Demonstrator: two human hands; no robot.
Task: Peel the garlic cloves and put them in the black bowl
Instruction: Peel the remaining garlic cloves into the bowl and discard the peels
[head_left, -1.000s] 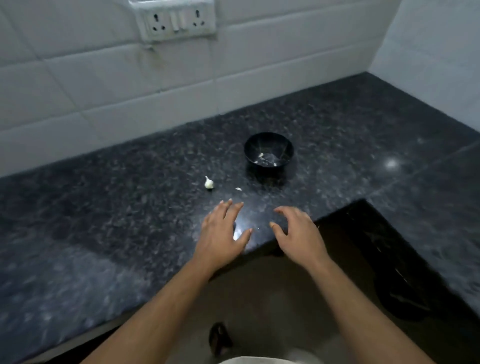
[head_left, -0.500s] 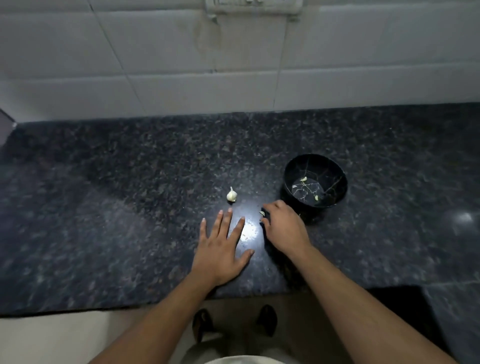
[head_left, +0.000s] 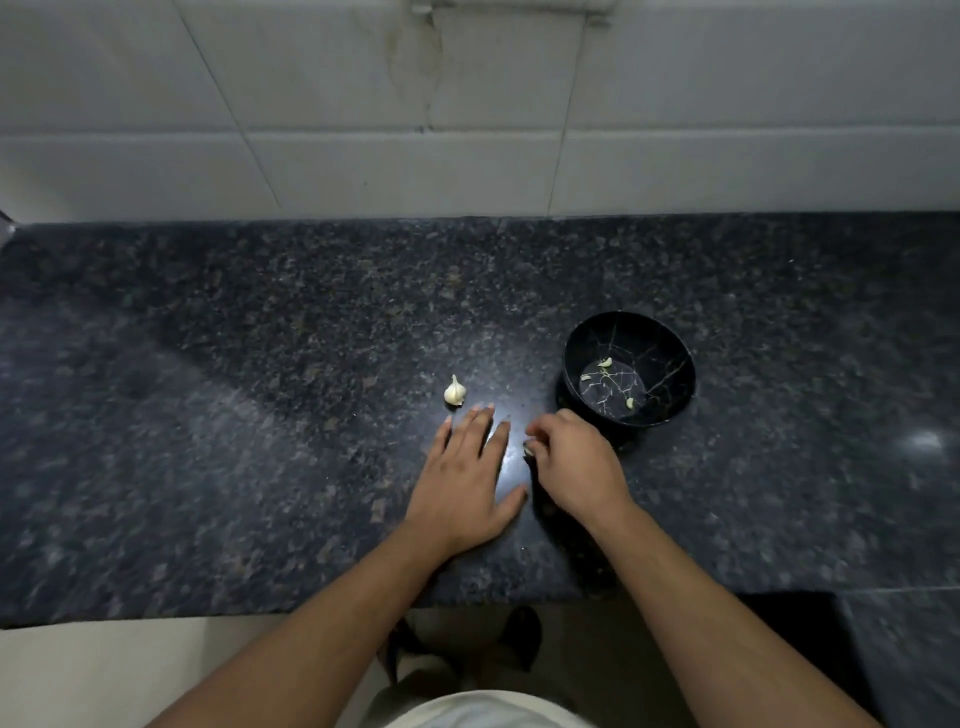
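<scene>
So the right hand (head_left: 576, 462) has its fingers curled down onto a small pale bit (head_left: 529, 450) on the counter. Looks like a loose garlic clove or a scrap of skin, it's too small and half hidden for me to say which, but the fingertips do seem to be pinching it. Just to the left of that pinch, the left hand (head_left: 464, 480) lies flat on the granite counter (head_left: 260, 441) with fingers straight, holding nothing.

A little past the left fingertips, up and to the left of the pinch, sits the garlic bulb (head_left: 454, 391), skin on, touched by neither hand. The black bowl (head_left: 675, 374) is just behind and to the right of the right hand, almost touching the knuckles, with a couple of small pale pieces (head_left: 605, 362) already inside.

My take on doing this bit well: get a proper nail-edge grip before lifting, since something that tiny slips easily on polished stone. Bring the flat hand over to help strip the skin, then it's a short hop to the bowl.
</scene>
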